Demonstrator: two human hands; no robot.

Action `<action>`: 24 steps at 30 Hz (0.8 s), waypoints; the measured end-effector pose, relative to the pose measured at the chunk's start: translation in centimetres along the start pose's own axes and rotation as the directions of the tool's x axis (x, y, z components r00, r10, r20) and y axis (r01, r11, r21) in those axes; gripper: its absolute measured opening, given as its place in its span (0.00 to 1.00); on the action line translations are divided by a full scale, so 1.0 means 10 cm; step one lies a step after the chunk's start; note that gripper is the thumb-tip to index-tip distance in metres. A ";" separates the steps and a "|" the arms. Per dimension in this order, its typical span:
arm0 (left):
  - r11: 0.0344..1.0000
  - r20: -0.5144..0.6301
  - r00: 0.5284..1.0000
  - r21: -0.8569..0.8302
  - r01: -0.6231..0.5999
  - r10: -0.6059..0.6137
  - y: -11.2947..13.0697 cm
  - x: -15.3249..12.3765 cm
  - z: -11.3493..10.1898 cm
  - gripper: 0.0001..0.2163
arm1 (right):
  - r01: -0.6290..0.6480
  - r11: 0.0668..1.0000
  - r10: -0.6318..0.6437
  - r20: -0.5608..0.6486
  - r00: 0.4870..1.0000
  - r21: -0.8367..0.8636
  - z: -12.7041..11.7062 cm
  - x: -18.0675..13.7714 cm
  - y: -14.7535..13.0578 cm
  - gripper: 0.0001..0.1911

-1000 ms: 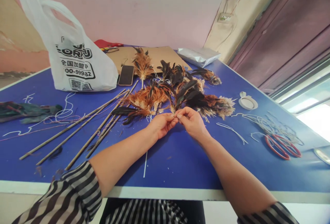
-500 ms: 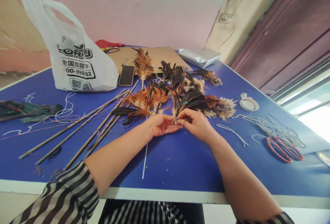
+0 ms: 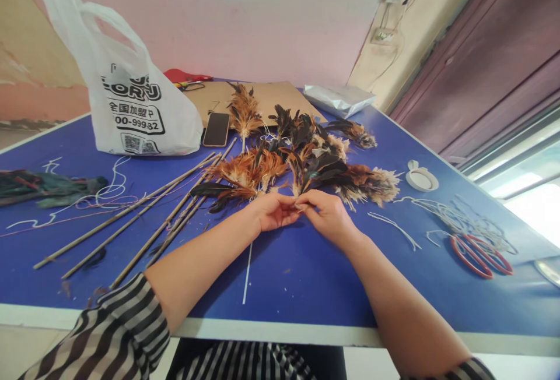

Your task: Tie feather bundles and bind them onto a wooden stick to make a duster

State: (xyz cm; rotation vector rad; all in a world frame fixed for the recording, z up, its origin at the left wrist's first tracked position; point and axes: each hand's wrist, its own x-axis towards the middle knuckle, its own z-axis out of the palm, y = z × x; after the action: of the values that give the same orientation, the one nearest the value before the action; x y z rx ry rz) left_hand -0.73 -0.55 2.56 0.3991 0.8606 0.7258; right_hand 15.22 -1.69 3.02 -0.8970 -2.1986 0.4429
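Note:
My left hand (image 3: 279,212) and my right hand (image 3: 326,212) meet over the near middle of the table, fingertips together. Between them they pinch the quill end of a small feather bunch (image 3: 297,173), whose brown and black tips point away from me. My fingers hide the pinched end. Just left of the bunch lies a pile of orange-brown feathers (image 3: 249,173). To its right are dark feathers with pale fluffy ends (image 3: 371,182). More black and brown feathers (image 3: 301,126) lie behind, and a tied feather bunch (image 3: 244,111) rests on the cardboard.
Thin sticks (image 3: 131,225) lie at left, near a white plastic bag (image 3: 144,106) and a phone (image 3: 216,129). At right are a tape roll (image 3: 422,177), loose string (image 3: 472,220) and red-handled scissors (image 3: 479,256). A silver packet (image 3: 339,99) sits at the back.
My right hand's fingers have shifted slightly left and closed over the quill end, which showed between the hands before. The view has tilted slightly; the other things have stayed put.

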 end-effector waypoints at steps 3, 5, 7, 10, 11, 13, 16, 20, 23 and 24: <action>0.995 0.009 0.996 0.030 -0.091 0.091 -0.02 0.00 0.03 0.07 | -0.248 0.938 0.264 -0.036 0.964 0.242 0.02 0.02 -0.03 0.05; 0.988 0.027 0.989 0.036 -0.147 0.146 -0.04 0.01 0.05 0.07 | -0.363 0.835 0.401 -0.005 0.916 0.413 0.03 0.04 -0.03 0.07; 0.977 -0.012 0.978 0.041 -0.209 0.210 -0.06 0.01 0.06 0.06 | -0.411 0.729 0.481 0.018 0.877 0.548 0.05 0.05 -0.01 0.09; 0.944 -0.086 0.943 0.103 -0.312 0.321 -0.10 0.00 0.09 0.06 | -0.424 0.592 0.564 0.023 0.825 0.686 0.06 0.06 0.04 0.11; 0.933 -0.086 0.934 0.132 -0.335 0.347 -0.12 -0.01 0.10 0.07 | -0.421 0.554 0.586 0.024 0.810 0.718 0.05 0.07 0.05 0.11; 0.921 -0.068 0.929 0.175 -0.347 0.363 -0.15 -0.02 0.12 0.06 | -0.411 0.508 0.608 0.022 0.793 0.757 0.04 0.06 0.07 0.12; 0.936 -0.077 0.940 0.151 -0.319 0.333 -0.18 -0.03 0.14 0.05 | -0.409 0.511 0.603 0.024 0.797 0.756 0.02 0.06 0.07 0.12; 0.957 -0.105 0.951 0.008 -0.290 0.289 -0.16 0.00 0.12 0.07 | -0.409 0.582 0.541 0.041 0.840 0.703 -0.02 0.05 0.05 0.11; 0.959 -0.096 0.957 -0.044 -0.280 0.275 -0.13 0.03 0.09 0.06 | -0.412 0.653 0.477 0.078 0.876 0.635 -0.06 0.05 0.05 0.13; 0.959 -0.093 0.958 -0.052 -0.278 0.273 -0.12 0.04 0.08 0.06 | -0.419 0.675 0.467 0.088 0.880 0.608 -0.07 0.05 0.05 0.13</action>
State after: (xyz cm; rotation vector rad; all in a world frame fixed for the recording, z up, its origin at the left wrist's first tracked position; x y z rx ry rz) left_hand 0.61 -1.17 2.11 0.4381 0.8681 1.0328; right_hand 15.67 -0.94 3.49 -1.0378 -1.5629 1.2593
